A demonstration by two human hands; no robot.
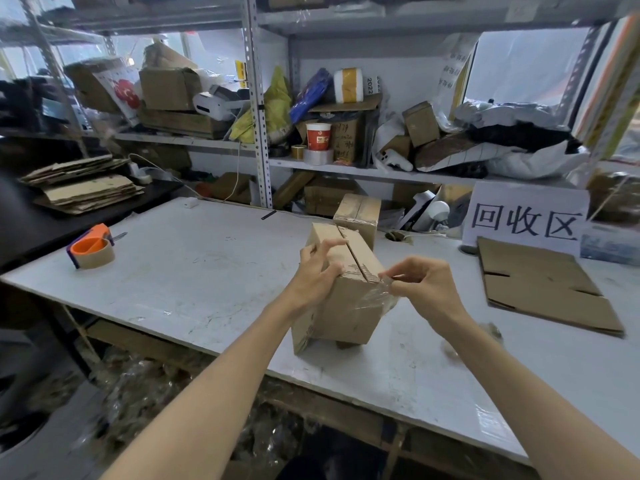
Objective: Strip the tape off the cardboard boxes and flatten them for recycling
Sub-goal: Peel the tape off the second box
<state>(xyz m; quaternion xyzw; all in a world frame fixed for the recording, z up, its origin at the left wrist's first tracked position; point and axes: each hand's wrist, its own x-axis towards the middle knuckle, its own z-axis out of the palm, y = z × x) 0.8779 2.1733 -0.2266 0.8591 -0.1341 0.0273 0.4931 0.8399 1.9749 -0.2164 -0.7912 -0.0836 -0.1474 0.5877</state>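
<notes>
A brown cardboard box (346,306) stands tilted on the white table (194,271), its top seam facing up. My left hand (317,268) grips the box's upper left side. My right hand (420,280) pinches a strip of clear tape (381,296) that hangs crumpled off the box's right top corner. A second taped box (358,213) stands just behind it. A flattened cardboard box (543,285) lies on the table to the right.
An orange tape dispenser (91,249) sits at the table's left. A white sign (526,220) with black characters stands at the back right. Flattened cardboard (83,185) is stacked on a dark surface at left. Cluttered metal shelves (256,98) rise behind the table.
</notes>
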